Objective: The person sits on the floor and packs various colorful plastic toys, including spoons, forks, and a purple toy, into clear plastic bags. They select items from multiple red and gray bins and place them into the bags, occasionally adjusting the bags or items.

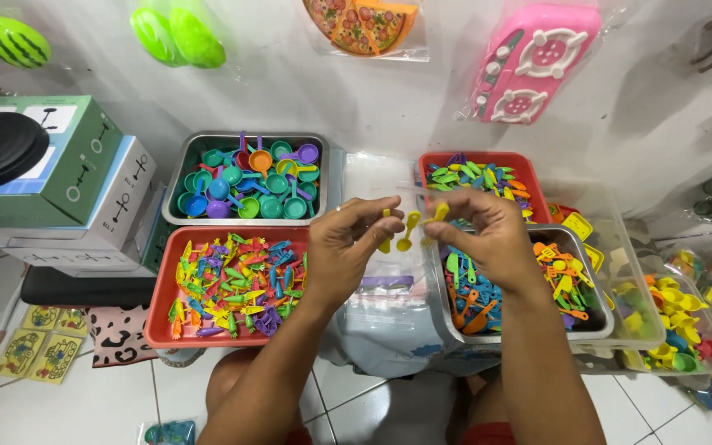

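— Four trays ring the lap: a steel tray point(170, 216) of toy pans, a red tray point(161, 317) of tiny forks and knives, a second red tray point(529, 169), and a steel pan point(599, 325) of spatulas. What sits between them?

— A clear plastic bag point(389, 309), lying on the knees below both hands.

— And the hands?

— Raised above that bag. The left hand point(341, 247) pinches a small yellow toy spoon point(406, 231) between thumb and fingertips, other fingers curled. The right hand point(492, 235) is closed on a yellow toy utensil point(439, 213), its tip showing beside the spoon.
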